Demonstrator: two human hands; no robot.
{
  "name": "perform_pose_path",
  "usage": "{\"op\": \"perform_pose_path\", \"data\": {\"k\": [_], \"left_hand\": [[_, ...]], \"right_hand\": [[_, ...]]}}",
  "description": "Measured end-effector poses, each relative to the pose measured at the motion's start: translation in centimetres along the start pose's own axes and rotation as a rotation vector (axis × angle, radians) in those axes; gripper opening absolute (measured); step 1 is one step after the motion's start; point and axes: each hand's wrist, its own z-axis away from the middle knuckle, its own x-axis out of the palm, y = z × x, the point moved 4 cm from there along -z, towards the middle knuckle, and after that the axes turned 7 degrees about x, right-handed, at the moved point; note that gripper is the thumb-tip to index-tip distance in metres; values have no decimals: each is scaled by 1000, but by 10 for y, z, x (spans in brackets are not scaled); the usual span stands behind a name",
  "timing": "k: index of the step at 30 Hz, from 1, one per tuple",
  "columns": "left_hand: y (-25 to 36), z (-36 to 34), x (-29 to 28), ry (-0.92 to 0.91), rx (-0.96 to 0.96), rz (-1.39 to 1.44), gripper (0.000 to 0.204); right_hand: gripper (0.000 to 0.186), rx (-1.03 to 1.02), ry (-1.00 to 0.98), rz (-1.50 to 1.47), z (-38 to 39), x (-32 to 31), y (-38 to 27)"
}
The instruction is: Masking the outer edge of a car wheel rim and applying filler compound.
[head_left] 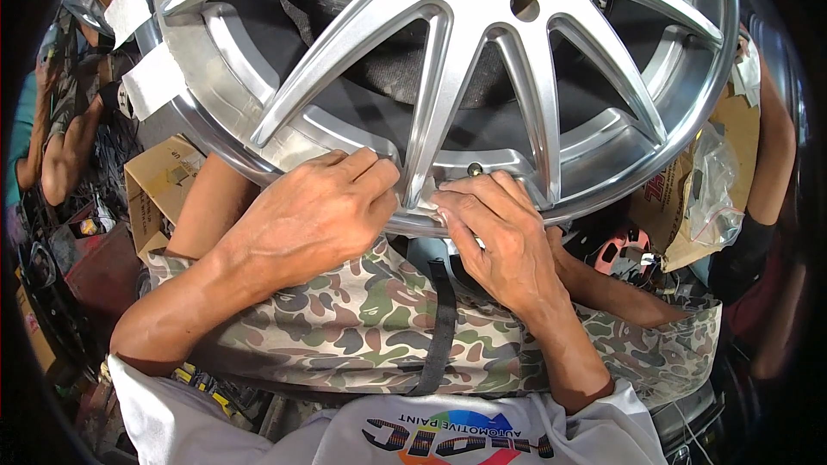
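Silver multi-spoke wheel is held over the lap, face up, near edge running directly under both grips; one spoke end is seen between them. Camouflage trousers are seen below it. Left grip: fingers curled narrow at the near edge, left of the spoke end; whether anything is pinched there cannot be told. Right grip: narrowed just right of the spoke, pale strip pinched at fingertips against the wheel. Valve stem is located just beside the right fingers.
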Motion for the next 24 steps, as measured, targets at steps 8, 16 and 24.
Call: {"op": "perform_pose_path", "data": {"k": [8, 16, 24], "left_hand": [[-1, 1, 1, -57, -31, 73, 22], [-1, 2, -1, -69, -29, 49, 21], [0, 1, -2, -64, -46, 79, 15]], "right_hand": [[25, -1, -12, 15, 0, 0, -2], [28, 3, -25, -5, -1, -1, -4], [28, 2, -27, -7, -1, -2, -5]]}}
